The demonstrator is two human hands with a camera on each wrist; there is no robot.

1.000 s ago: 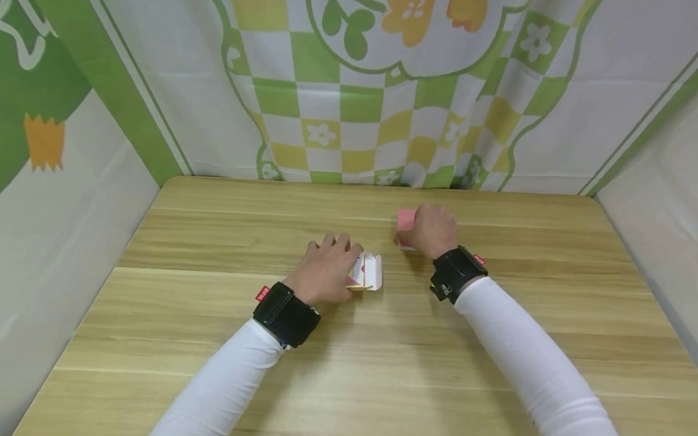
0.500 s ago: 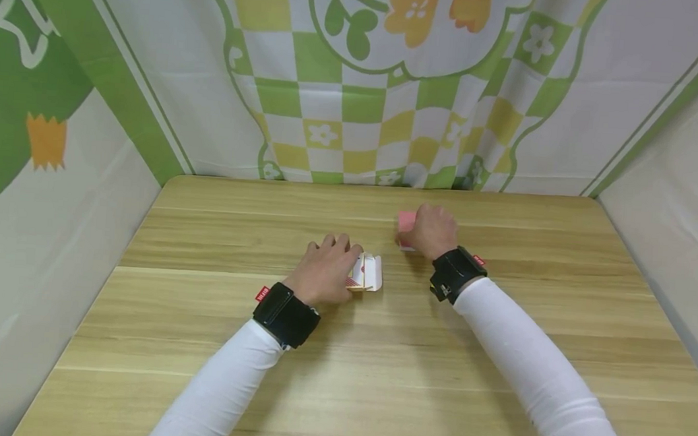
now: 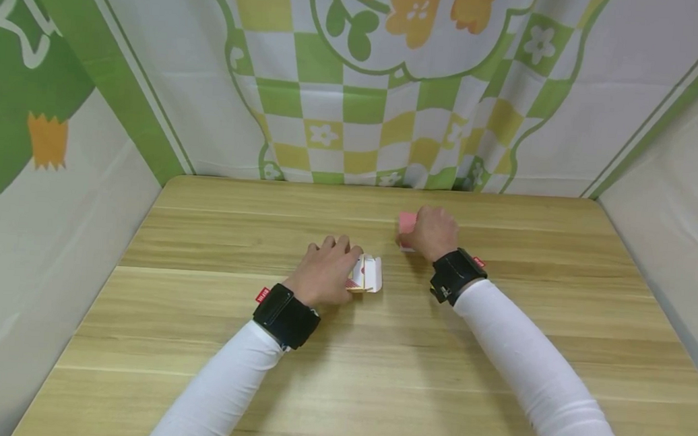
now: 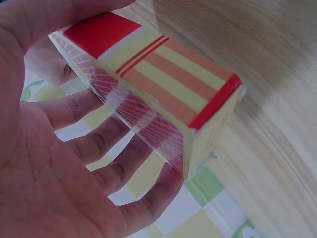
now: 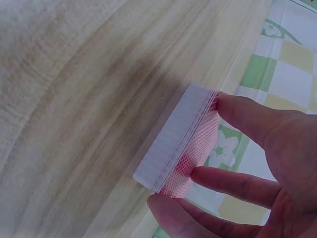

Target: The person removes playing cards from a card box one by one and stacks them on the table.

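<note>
My left hand (image 3: 325, 270) grips a playing-card box (image 4: 163, 74), thumb along one side and fingers against another. In the head view the white flap of the card box (image 3: 372, 274) stands open toward the right. Up and to the right of it, my right hand (image 3: 435, 233) pinches a deck of playing cards (image 3: 406, 229) by its edges. The deck of cards (image 5: 173, 141) shows white edges and a red patterned back in the right wrist view. Box and deck are apart, and each is partly covered by the hand on it.
A wooden table (image 3: 374, 382) lies under both hands. Behind its far edge hangs a checked green, yellow and white curtain (image 3: 361, 124), with pale cloth walls (image 3: 678, 200) at the sides. Each wrist wears a black strap (image 3: 286, 316).
</note>
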